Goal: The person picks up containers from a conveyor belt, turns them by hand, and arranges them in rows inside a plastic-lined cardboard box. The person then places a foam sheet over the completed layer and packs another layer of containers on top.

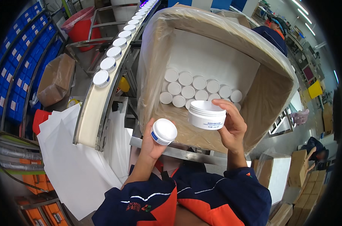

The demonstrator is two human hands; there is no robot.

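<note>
Both hands bare, apart, right one higher in view. Left hand (152, 147) near 7 o'clock from centre, palm up, grip curled round its load, thumb (148, 129) toward 12. Left forearm (142, 169) runs back to 7 o'clock. Right hand (235, 124) at 3 o'clock, grip pinched: fingers (221, 103) above pointing to 10, thumb (226, 136) beneath pointing to 11. Right forearm (237, 160) drops toward 6. Navy sleeves (254, 194) end short of wrists.

Open white jar (206, 119) beside tilted, blue-labelled jar (164, 132).
</note>
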